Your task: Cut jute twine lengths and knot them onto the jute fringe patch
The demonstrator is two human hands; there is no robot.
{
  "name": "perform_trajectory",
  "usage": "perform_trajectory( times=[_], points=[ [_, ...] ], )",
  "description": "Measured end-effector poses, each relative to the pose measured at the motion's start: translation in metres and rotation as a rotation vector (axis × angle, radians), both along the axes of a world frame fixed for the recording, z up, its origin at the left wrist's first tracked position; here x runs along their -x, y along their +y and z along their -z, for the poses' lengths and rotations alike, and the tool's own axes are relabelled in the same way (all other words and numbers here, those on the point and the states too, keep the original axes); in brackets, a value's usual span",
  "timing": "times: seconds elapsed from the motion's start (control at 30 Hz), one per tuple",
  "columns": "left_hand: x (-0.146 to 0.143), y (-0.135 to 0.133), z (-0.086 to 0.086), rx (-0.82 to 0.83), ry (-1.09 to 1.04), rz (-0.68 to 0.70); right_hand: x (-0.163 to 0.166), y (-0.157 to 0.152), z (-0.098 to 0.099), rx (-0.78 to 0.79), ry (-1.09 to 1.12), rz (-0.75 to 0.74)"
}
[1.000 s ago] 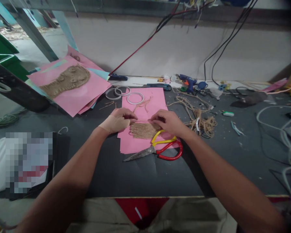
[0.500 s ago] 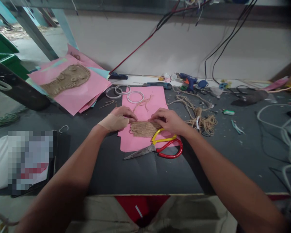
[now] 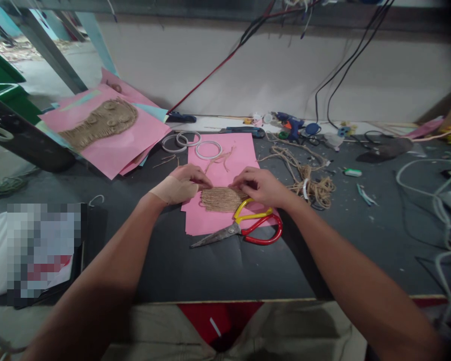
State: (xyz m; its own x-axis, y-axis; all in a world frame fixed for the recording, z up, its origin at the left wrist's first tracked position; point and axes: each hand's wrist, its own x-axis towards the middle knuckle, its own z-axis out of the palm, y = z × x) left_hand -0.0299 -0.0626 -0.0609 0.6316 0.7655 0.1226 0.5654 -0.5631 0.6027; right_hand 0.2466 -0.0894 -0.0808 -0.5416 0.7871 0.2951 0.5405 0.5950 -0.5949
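Just beyond the scissors [image 3: 233, 229], the right hand [image 3: 258, 186] hides part of the twine panel [image 3: 220, 200]. Left of the scissors, pixelation obscures a flat object [image 3: 47, 253]; farther back, the view's edge crops a green bin [image 3: 20, 103].

The finely lined twine [image 3: 221, 199] is tan, the paper [image 3: 242, 155] pink.

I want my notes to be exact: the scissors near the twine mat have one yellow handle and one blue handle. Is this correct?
Not quite: the blue is wrong. The head view shows the scissors near the twine mat with one yellow handle and one red handle.
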Motion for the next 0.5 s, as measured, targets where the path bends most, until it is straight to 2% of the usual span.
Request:
perform_trajectory(
  times=[0.23, 0.5],
  points=[
    [-0.0006, -0.0017, 0.0007, -0.033, 0.014, 0.012, -0.0047, -0.0009, -0.0024, 0.104, 0.033, 0.051],
    [-0.0008, -0.0012, 0.0008, -0.046, 0.04, 0.011, -0.0041, -0.0003, -0.0038, 0.06, 0.006, 0.013]
  ],
)
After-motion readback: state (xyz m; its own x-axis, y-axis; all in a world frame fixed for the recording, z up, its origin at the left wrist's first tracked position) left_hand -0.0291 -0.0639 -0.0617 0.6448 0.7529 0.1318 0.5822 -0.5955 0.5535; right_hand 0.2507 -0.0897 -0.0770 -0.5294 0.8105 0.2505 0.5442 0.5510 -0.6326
